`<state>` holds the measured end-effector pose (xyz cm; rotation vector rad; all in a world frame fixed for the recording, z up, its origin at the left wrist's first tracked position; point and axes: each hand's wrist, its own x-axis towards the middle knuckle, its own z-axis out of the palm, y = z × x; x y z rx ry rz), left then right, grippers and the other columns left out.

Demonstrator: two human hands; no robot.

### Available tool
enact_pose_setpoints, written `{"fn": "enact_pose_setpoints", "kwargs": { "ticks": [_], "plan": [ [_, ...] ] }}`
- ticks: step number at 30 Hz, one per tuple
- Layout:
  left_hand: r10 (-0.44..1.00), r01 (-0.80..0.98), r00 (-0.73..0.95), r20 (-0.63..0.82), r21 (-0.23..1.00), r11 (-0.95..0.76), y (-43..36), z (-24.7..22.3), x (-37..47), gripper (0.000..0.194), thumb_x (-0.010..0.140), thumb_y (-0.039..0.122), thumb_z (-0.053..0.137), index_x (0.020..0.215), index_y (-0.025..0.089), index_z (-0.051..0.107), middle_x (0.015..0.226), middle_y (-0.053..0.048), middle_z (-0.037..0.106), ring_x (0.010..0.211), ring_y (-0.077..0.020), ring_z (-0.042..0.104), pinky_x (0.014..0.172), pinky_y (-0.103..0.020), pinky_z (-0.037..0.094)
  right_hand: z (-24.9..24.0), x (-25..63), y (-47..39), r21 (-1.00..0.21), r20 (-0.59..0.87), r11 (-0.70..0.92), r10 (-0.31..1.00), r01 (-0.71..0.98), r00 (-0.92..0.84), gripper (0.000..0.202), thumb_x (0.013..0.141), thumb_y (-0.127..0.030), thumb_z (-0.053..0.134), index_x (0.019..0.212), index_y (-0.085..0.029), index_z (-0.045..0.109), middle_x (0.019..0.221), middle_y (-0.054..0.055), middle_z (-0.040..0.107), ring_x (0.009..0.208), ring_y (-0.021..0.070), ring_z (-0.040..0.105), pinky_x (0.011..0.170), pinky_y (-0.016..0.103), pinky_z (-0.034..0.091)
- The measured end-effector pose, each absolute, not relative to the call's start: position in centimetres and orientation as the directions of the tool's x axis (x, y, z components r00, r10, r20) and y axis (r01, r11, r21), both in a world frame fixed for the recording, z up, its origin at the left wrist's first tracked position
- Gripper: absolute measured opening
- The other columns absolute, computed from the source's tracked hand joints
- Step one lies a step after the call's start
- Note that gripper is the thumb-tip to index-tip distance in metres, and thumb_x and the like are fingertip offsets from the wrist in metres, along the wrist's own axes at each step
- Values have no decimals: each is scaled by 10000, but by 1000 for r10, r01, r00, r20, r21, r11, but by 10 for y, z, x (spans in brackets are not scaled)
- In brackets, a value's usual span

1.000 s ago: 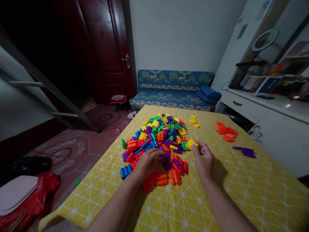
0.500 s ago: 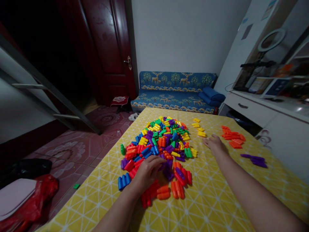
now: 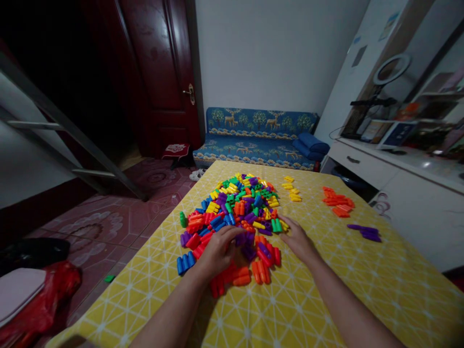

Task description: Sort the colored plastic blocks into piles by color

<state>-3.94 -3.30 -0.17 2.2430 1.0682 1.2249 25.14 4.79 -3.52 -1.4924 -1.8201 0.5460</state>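
Observation:
A heap of plastic building blocks in mixed colours lies on the table. They look like short joined tubes. My left hand is at the near side of the heap, its fingers curled onto a purple building block; the thumb side is partly hidden. At the right edge of the heap, my right hand has its fingertips closed around a yellow building block, beside a green block. Red blocks and an orange block lie just in front of my left hand.
Sorted groups lie right of the heap: yellow blocks, orange blocks and purple blocks. The table wears a yellow patterned cloth. Beyond it stands a blue sofa; a white cabinet is at right.
My right hand has moved left, from beside the separate yellow blocks to the yellow block at the heap's edge. My left hand stays at the purple block. The view has shifted slightly.

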Motion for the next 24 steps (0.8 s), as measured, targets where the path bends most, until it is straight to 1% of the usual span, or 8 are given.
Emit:
{"fn": "enact_pose_setpoints", "kwargs": {
  "ticks": [4,8,12,14,17,20,22,24],
  "plan": [
    [763,450,332,555,617,-645,-33,-4,-40,510,786,-14,442,1212,205,620,1148,-99,668,1046,-212,651,872,-332,542,-15,229,11,-599,211,159,977,785,-37,526,835,-290,563,1355,-364,548,1300,21,658,1065,229,673,803,326,540],
    [770,457,319,553,621,-636,-32,-6,-41,552,746,-44,429,1200,204,624,1145,-88,668,1048,-206,648,886,-332,536,-9,237,7,-507,212,23,972,862,98,462,867,-402,550,1325,-345,563,1039,39,750,848,228,710,644,303,504],
    [775,454,325,542,630,-630,-31,-6,-40,559,750,-46,436,1213,209,617,1151,-83,662,1060,-203,644,893,-324,532,-20,282,41,-470,331,-45,917,882,223,370,827,-432,591,1157,-277,652,1066,77,730,873,230,692,703,319,510],
    [776,451,323,541,633,-629,-32,-6,-40,560,756,-47,434,1217,214,614,1158,-82,658,1063,-200,644,889,-316,533,-25,307,60,-418,392,1,902,908,179,405,804,-417,610,1170,-249,644,1165,102,692,975,247,668,788,349,512],
    [773,445,328,542,633,-633,-33,-5,-40,557,762,-48,432,1215,219,616,1158,-82,657,1058,-196,648,886,-308,534,-27,334,77,-265,521,62,849,962,89,493,786,-446,622,1221,-214,615,1306,135,612,1125,294,593,893,412,474],
    [771,446,325,548,630,-636,-35,-2,-40,555,756,-51,436,1208,216,617,1146,-84,659,1050,-196,649,881,-303,535,-23,344,74,-174,557,31,827,984,72,327,848,-491,531,909,-210,688,1049,117,697,970,274,616,812,374,458],
    [775,453,321,544,631,-630,-36,-1,-39,549,758,-51,438,1206,212,616,1142,-88,659,1051,-199,647,874,-302,537,-19,344,69,-142,475,5,878,990,64,429,899,-538,441,676,-228,637,815,84,690,773,233,610,676,332,421],
    [783,460,326,531,634,-621,-36,1,-39,537,770,-45,437,1209,209,615,1138,-94,657,1049,-202,644,871,-306,538,-16,342,70,-105,367,-24,928,994,61,528,922,-583,376,595,-234,599,718,71,665,652,208,575,586,318,358]
  ]
}}
